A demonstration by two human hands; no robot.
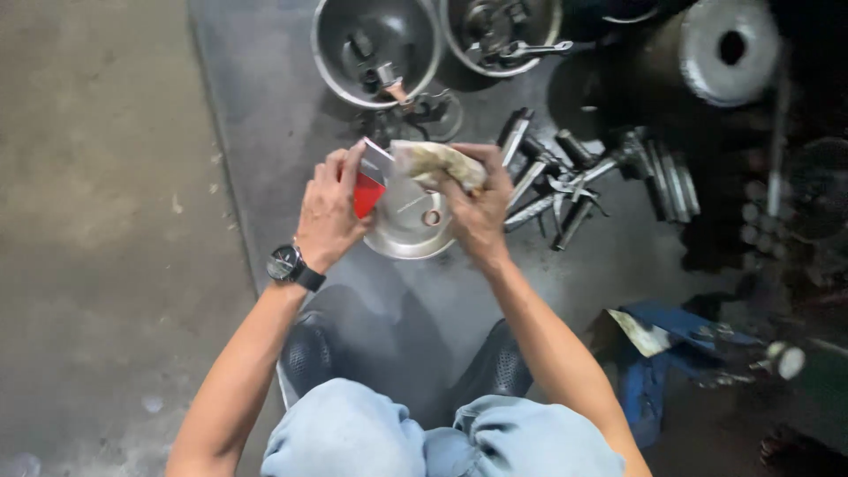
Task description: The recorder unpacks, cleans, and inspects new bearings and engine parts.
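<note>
Two hands, three metal bowls, one heap of tools. Left hand (329,209), watch at wrist, fingers curled shut around a red and white card (371,184), long axis tilted up toward the right. Below, a shallow metal bowl (408,231) on the mat. Right hand (477,208) clenched on a grimy rag (435,162) touching the card's top edge. Farther right, tools (565,181).
</note>
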